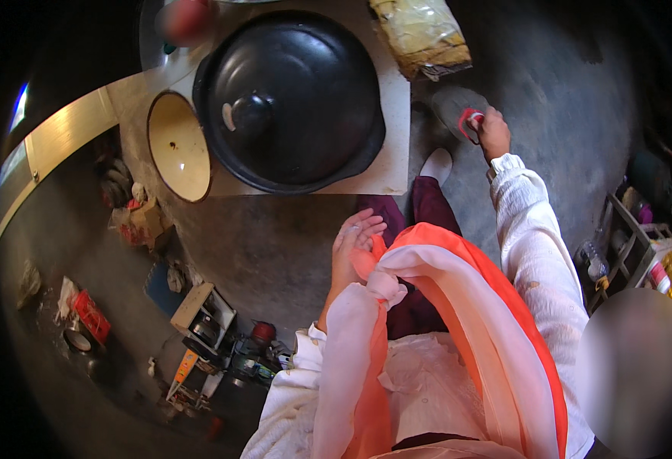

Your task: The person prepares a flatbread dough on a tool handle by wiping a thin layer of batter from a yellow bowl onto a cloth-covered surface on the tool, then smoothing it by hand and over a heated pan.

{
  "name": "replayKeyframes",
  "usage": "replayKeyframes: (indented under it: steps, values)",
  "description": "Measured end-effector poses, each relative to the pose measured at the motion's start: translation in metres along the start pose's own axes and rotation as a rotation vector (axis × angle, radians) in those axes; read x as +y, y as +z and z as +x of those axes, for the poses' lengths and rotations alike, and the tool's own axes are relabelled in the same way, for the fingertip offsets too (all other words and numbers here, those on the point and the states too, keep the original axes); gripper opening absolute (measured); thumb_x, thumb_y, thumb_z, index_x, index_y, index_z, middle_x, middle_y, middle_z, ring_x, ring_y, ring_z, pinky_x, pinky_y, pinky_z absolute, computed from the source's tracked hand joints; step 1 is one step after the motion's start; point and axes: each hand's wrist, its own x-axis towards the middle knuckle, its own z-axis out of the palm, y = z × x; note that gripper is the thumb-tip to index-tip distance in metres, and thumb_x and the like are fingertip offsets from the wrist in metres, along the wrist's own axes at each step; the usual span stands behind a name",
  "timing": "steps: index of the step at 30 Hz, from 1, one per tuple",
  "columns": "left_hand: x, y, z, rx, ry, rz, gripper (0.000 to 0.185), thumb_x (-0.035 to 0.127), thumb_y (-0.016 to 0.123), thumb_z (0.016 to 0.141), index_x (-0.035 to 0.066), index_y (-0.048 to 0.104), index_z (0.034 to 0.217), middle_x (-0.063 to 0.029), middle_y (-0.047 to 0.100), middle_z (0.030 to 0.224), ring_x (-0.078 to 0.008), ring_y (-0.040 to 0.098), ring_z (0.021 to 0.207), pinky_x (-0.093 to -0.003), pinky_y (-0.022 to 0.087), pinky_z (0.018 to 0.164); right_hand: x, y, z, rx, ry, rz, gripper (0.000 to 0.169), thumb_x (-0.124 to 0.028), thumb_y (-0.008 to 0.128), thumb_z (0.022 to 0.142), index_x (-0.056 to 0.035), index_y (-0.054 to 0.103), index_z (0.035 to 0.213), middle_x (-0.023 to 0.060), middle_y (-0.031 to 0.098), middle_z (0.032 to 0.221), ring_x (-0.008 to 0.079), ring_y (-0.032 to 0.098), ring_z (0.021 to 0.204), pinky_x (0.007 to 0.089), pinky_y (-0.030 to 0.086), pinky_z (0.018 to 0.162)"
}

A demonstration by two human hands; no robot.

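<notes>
My right hand (494, 133) is closed on the red handle (467, 121) of a greyish see-through plastic container, held out past the table's right edge above the floor. The container's exact kind cannot be told. Bare and palm up, my left hand (354, 234) has its fingers slightly spread and holds nothing. It is beside the knot of my orange and white scarf (386, 286), below the table's front edge. A large black pot (307, 103) with a knobbed lid sits on the white tabletop (396, 143). To its left, a cream bowl (178, 149) with a dark rim stands tilted.
A yellow plastic-wrapped package (428, 34) lies at the table's far right corner. Behind the bowl is a blurred red object (185, 22). A cardboard box (148, 221) and a small cabinet (198, 312) stand on the left floor. A rack (637, 241) holds goods at right.
</notes>
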Motion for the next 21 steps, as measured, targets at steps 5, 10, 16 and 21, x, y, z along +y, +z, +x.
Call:
replayKeyframes:
  steps: [5, 10, 16, 21]
  values:
    - [0.010, -0.001, -0.002, -0.028, 0.016, 0.009, 0.036, 0.017, 0.045, 0.095, -0.004, 0.050, 0.124, -0.0188, 0.061, 0.113, -0.0258, 0.061, 0.104, -0.0347, 0.046, 0.095, 0.010, 0.025, 0.009, -0.088, 0.541, 0.213, 0.069, -0.062, 0.044, 0.090, 0.0027, 0.067, 0.101, 0.0269, 0.064, 0.110, 0.0438, 0.059, 0.107, 0.0486, 0.046, 0.091]
    - [0.032, -0.008, -0.004, 0.088, 0.214, -0.050, 0.032, 0.016, 0.044, 0.095, -0.001, 0.050, 0.121, -0.0184, 0.060, 0.112, -0.0277, 0.062, 0.103, -0.0377, 0.049, 0.092, -0.027, 0.015, -0.021, 0.011, 0.184, 0.059, 0.051, -0.043, 0.058, 0.089, 0.0002, 0.048, 0.115, 0.0308, 0.062, 0.096, 0.0462, 0.060, 0.098, 0.0508, 0.049, 0.082]
    - [0.109, -0.019, -0.001, 0.136, 0.612, -0.060, 0.041, 0.034, 0.039, 0.097, 0.003, 0.049, 0.123, -0.0140, 0.056, 0.120, -0.0272, 0.057, 0.108, -0.0401, 0.046, 0.095, -0.007, 0.006, -0.009, -0.121, 0.016, 0.005, 0.041, -0.033, 0.055, 0.091, -0.0044, 0.042, 0.119, 0.0308, 0.062, 0.100, 0.0488, 0.060, 0.094, 0.0528, 0.049, 0.077]
    - [0.168, -0.030, -0.003, 0.095, 0.571, -0.327, 0.050, 0.043, 0.044, 0.095, 0.002, 0.048, 0.123, -0.0196, 0.055, 0.123, -0.0331, 0.054, 0.111, -0.0439, 0.045, 0.097, -0.007, 0.023, 0.016, -0.148, 0.380, 0.134, 0.050, -0.031, 0.062, 0.086, 0.0008, 0.045, 0.121, 0.0298, 0.062, 0.111, 0.0462, 0.061, 0.099, 0.0488, 0.049, 0.086]
